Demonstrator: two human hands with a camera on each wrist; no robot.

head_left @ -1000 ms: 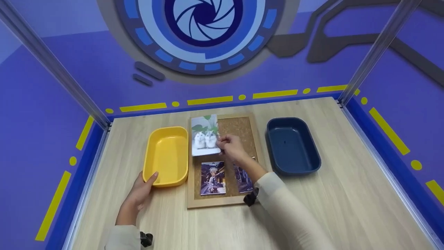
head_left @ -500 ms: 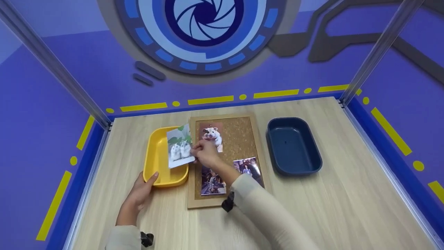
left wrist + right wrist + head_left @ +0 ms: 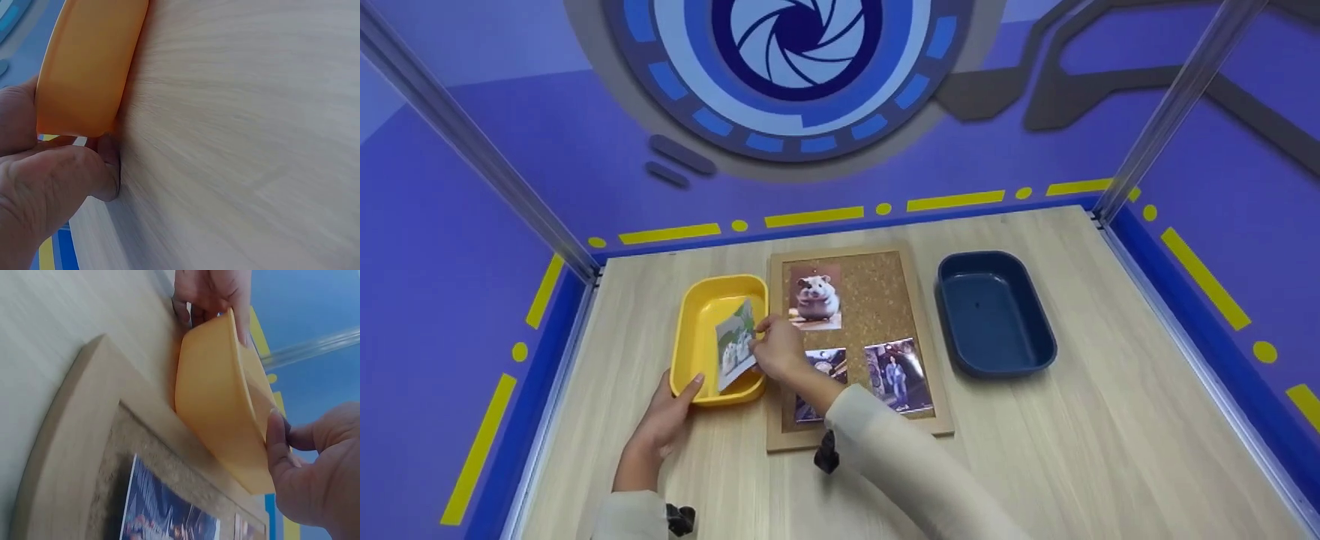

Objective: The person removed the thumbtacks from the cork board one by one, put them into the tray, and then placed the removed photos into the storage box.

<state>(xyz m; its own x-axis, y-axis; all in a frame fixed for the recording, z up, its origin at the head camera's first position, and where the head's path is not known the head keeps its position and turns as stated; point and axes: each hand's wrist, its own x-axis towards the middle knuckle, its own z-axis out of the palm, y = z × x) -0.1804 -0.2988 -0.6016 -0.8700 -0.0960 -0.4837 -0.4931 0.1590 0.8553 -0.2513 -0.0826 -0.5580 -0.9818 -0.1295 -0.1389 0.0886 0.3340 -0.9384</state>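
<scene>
My right hand (image 3: 780, 350) pinches the right edge of a photo (image 3: 735, 346) of two white hamsters, which is tilted down inside the yellow tray (image 3: 687, 330). The left hand (image 3: 661, 411) grips that tray's near left corner, thumb over the rim and fingers outside; the left wrist view shows the fingers low against its wall. To the right lies a framed cork board (image 3: 877, 300). It bears a hamster photo (image 3: 816, 298) at upper left, a picture of a person in blue (image 3: 898, 376) at lower right, and another picture (image 3: 826, 361) partly hidden by my right forearm.
A dark blue tray (image 3: 994, 319) stands right of the cork board on the wooden table (image 3: 1125, 420). Blue-purple panels (image 3: 510, 135) wall in the back and both sides. The cork board's wooden frame (image 3: 67, 422) sits close beside the yellow tray.
My right hand has carried the two-hamster photo left from over the cork board and down into the yellow tray, uncovering the single-hamster photo. The left hand has stayed on the tray.
</scene>
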